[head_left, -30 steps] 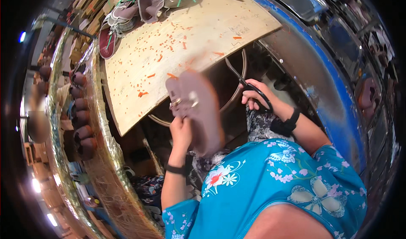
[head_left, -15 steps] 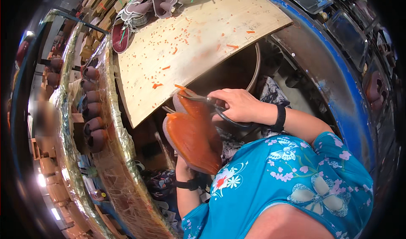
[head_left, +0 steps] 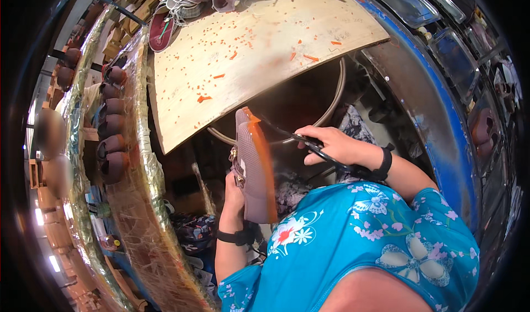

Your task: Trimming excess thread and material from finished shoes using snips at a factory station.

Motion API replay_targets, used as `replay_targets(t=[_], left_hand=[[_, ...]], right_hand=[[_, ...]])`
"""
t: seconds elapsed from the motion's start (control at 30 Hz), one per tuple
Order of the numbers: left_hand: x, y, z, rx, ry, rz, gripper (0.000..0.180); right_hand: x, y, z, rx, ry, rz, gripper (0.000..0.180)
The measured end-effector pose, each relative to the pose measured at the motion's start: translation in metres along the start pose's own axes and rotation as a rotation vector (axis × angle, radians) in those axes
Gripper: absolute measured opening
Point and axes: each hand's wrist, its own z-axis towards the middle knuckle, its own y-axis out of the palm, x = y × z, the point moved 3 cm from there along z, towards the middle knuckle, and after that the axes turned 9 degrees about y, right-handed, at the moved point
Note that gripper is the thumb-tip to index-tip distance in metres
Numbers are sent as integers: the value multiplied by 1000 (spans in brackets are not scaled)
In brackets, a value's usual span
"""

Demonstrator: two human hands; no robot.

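Orange-soled footwear [head_left: 258,163] sits just off the near edge of the counter [head_left: 176,119], left hand [head_left: 233,195] gripping it, right hand [head_left: 335,145] grasping scissors [head_left: 326,155]; tilting could let them nick the mauve upper [head_left: 252,182].

On my remote feed, the person wears a bright teal top [head_left: 337,237] with short sleeves [head_left: 441,219], printed with a pale butterfly [head_left: 371,200], small pink blossoms [head_left: 371,232] and larger white flowers [head_left: 417,259], plus a black band [head_left: 385,164] around each wrist.
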Motion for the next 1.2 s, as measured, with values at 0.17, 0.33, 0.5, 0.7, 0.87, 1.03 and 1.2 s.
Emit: replay_targets(t=[0.17, 0.33, 0.5, 0.7, 0.87, 1.03, 1.2], left_hand=[[-14, 1, 9, -58, 120, 243, 21], [-13, 2, 14, -68, -82, 96, 22], [32, 32, 6, -34, 77, -639, 54], [22, 18, 13, -46, 101, -669, 54], [12, 21, 29, -15, 145, -696, 54], [2, 15, 48, 9, 186, -734, 54], [-10, 15, 49, 28, 230, -770, 54]], right_hand=[[-3, 1, -4, 232, -234, -108, 48], [27, -6, -2, 178, -50, -100, 46], [22, -8, -15, 103, -28, -347, 57], [-6, -5, -14, 165, -249, -553, 40], [-19, 1, -3, 224, -382, -593, 30], [1, 6, -4, 185, -315, -647, 32], [13, 10, -9, 168, -255, -626, 34]])
